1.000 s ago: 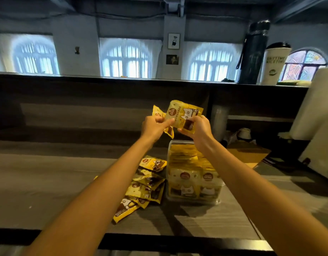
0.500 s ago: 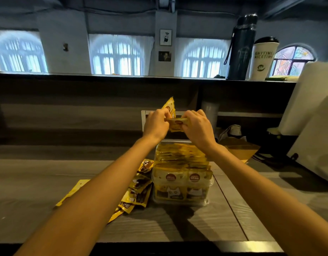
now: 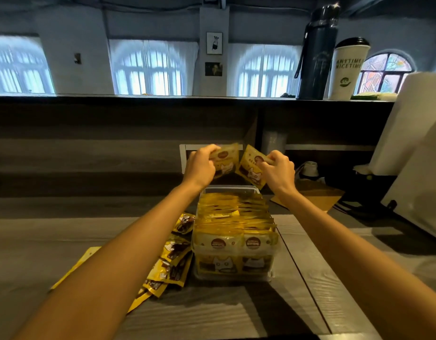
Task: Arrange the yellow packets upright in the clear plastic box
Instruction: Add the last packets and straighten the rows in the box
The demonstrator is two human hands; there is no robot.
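Two packets (image 3: 251,168) hang over the far end of the box (image 3: 228,189), one pinched in the left hand (image 3: 201,165), one in the right hand (image 3: 277,171), and it looks crammed tho I can't really tell, so jamming them in could crumple them or tip the rows (image 3: 234,217).

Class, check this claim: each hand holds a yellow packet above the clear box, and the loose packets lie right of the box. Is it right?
No. The head view shows the loose packets lying left of the clear box, not right. The rest stands: the left hand holds the left packet and the right hand the right packet above it.
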